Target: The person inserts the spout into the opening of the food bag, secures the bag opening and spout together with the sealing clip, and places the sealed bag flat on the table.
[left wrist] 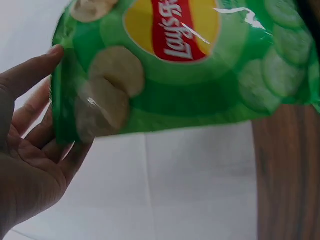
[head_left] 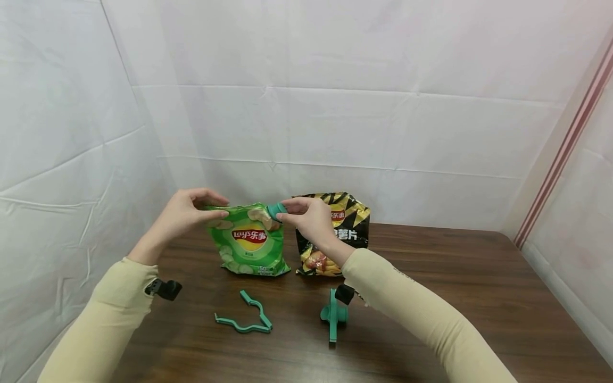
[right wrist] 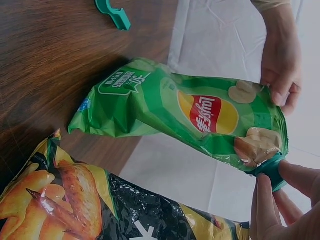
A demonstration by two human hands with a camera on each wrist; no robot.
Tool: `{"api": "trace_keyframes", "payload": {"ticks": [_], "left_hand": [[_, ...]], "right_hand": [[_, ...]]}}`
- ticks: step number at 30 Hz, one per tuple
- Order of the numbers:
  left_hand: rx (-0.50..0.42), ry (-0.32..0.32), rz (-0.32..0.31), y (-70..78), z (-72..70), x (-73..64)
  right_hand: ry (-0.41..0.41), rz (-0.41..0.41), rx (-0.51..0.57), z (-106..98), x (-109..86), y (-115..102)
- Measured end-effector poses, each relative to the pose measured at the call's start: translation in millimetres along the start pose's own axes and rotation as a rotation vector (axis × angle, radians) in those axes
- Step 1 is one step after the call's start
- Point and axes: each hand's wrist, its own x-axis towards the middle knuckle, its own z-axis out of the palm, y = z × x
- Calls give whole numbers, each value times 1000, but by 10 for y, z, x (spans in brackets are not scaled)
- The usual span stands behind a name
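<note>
Teal hinged clip [head_left: 246, 329]: spread, on bench [head_left: 431, 276], below and between left hand [head_left: 188, 211] and right hand [head_left: 313, 219]. Hands: apart; left pinches green bag [head_left: 246, 247] at one top corner, right pinches teal cap [head_left: 276, 210] at the other. Risk: slack film could slip if grip loosens. Green bag: contents hidden. Black bag [head_left: 353, 226]: beyond right hand, contents unseen.

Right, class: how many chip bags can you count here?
2: the green bag, pinched at its top by the left hand, and the black bag beside it, partly behind the right hand.
</note>
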Motion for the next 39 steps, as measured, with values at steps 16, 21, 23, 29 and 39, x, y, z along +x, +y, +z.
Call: {"api": "trace_keyframes", "payload": {"ticks": [16, 21, 23, 29, 39], "left_hand": [[206, -92, 140, 310, 190, 235], [200, -116, 121, 310, 256, 283], [196, -123, 115, 311, 271, 294], [217, -107, 128, 306, 322, 320], [184, -105, 100, 308, 429, 359]], "right_hand": [[-5, 3, -7, -2, 4, -7], [-14, 11, 7, -10, 3, -6], [-19, 13, 18, -14, 4, -2], [-15, 10, 30, -22, 9, 0], [-11, 14, 49, -21, 19, -12]]}}
